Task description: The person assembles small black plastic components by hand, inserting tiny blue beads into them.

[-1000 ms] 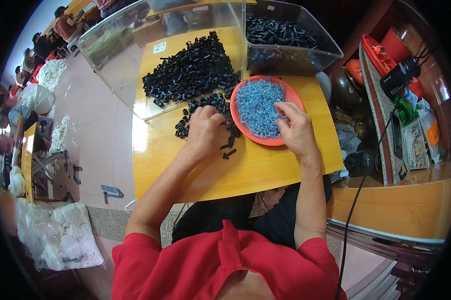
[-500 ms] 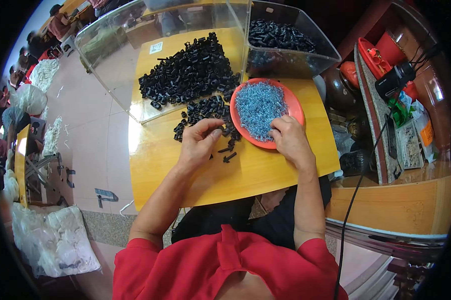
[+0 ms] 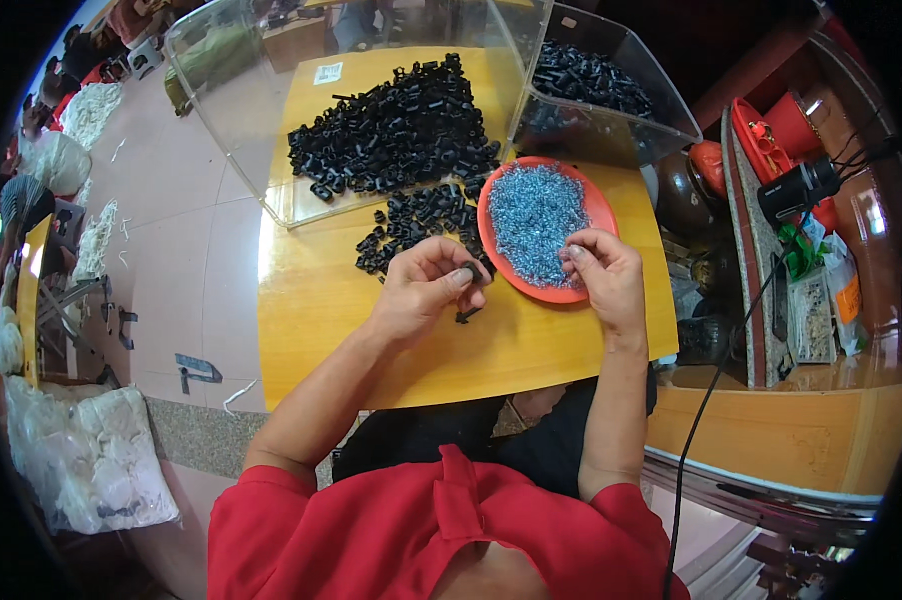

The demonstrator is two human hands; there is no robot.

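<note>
Standing by the yellow table (image 3: 311, 300), I record both of the worker's hands raised above its top. The left hand (image 3: 431, 285) is half curled, thumb and forefinger closed on a small black part (image 3: 473, 270), which sits at the fingertips, left of the red plate (image 3: 601, 208). The right hand (image 3: 611, 280) is drawn into a pinch over the plate's near right edge; whether any piece sits between its tips I cannot tell. Small shiny blue-grey pieces (image 3: 539, 222) cover most of the plate.

A heap of black parts (image 3: 396, 135) lies within a clear box (image 3: 239, 175) at the far side. Loose black parts (image 3: 411, 225) spread outside the box's near edge, between it and the left hand. Beyond the plate, to the right, a clear bin (image 3: 661, 125) holds further dark pieces (image 3: 591, 80). The worker wears a red top (image 3: 371, 535).
</note>
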